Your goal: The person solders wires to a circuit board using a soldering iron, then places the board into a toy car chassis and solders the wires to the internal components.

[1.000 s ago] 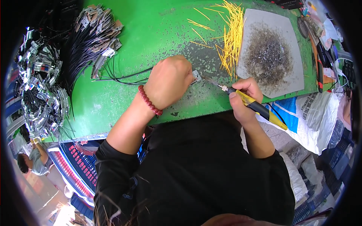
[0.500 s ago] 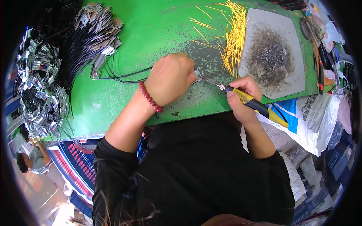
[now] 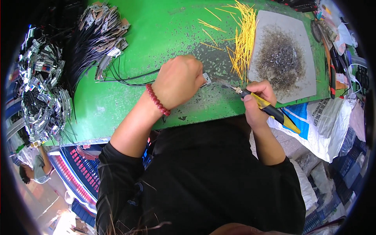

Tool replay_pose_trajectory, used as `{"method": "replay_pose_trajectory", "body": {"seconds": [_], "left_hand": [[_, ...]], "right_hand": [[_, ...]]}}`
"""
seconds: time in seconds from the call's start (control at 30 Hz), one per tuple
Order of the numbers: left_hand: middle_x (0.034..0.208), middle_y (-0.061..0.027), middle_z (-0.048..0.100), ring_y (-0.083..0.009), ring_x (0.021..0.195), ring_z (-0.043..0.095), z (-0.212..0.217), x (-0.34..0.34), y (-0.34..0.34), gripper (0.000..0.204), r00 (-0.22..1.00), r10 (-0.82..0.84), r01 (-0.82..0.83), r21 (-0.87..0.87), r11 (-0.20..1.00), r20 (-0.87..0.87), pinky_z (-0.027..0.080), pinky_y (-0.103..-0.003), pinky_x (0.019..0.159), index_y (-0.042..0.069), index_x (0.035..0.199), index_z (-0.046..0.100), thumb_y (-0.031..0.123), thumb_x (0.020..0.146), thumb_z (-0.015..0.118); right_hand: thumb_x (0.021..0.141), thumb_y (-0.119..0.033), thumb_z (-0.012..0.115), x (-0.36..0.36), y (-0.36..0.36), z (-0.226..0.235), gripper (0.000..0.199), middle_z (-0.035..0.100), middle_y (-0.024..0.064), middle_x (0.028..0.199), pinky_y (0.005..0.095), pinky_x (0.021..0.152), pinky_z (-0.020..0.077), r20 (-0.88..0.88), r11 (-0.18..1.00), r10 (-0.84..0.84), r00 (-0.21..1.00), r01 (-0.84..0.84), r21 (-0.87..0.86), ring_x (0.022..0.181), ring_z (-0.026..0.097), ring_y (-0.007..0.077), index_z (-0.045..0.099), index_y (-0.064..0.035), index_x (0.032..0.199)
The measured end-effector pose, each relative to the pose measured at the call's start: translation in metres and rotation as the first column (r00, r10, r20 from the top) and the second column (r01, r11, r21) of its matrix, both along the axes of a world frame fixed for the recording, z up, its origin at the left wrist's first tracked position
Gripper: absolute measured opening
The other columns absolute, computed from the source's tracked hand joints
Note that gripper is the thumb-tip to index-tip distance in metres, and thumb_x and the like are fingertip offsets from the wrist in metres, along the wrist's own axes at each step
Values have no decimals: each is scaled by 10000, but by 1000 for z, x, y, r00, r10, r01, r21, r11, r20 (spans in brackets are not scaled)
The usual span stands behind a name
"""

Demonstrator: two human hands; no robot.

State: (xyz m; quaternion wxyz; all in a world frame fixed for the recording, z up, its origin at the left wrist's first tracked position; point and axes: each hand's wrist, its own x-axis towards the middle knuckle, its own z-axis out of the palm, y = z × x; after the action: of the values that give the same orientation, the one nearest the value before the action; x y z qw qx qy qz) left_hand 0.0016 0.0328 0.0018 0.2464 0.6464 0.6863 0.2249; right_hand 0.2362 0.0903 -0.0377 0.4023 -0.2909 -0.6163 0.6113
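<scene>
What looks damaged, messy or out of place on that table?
The green tabletop looks worn, its paint chipped into a dark patch beside the left hand. Dark debris lies messily scattered over the grey sheet. A few yellow strands lie apart from the main yellow pile.

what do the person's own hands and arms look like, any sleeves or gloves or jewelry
Both the left hand and right hand are without gloves. A bracelet of round, dark red beads circles the left wrist; none shows on the right. The left sleeve and right sleeve are plain black and loose, leaving the forearms uncovered.
</scene>
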Motion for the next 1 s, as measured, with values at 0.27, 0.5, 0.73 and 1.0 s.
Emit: {"method": "replay_pose_trajectory", "body": {"seconds": [0.27, 0.5, 0.73, 1.0], "left_hand": [[724, -154, 605, -338, 691, 607, 1, -5, 3, 123, 999, -19, 18, 24, 1000, 29, 482, -414, 621, -3, 689, 616, 81, 741, 690], [736, -122, 634, -299, 690, 619, 8, -14, 7, 93, 988, -131, 137, -62, 989, 80, 495, -370, 626, 6, 734, 651, 74, 733, 715], [909, -153, 727, -249, 848, 697, 21, -73, 155, 406, 859, 507, -290, 752, 592, -68, 527, -319, 802, -57, 1057, 677, 271, 826, 739], [873, -41, 693, -93, 759, 578, 41, -109, 155, 197, 587, 197, -657, 320, 682, 785, 477, -261, 703, -56, 1012, 702, 106, 911, 653]], "right_hand": [[847, -85, 714, 0, 1, 23, 242, 558, 9, 816, 219, 609, 397, -14, 993, -95, 995, 95, 73, 694, 484, 44, 543, -14, 1003], [832, -126, 751, 28, 12, 6, 287, 580, 30, 783, 230, 568, 413, 88, 971, -189, 978, 172, 168, 634, 508, 76, 561, -24, 1021], [843, -153, 753, 31, 9, -11, 313, 623, 72, 764, 265, 589, 469, 30, 922, -228, 973, 205, 328, 627, 559, 127, 594, 3, 1063], [972, -232, 619, 19, 13, -20, 377, 677, 130, 841, 259, 542, 502, -171, 932, -184, 968, 227, 282, 693, 679, 168, 553, 41, 1224]]}}
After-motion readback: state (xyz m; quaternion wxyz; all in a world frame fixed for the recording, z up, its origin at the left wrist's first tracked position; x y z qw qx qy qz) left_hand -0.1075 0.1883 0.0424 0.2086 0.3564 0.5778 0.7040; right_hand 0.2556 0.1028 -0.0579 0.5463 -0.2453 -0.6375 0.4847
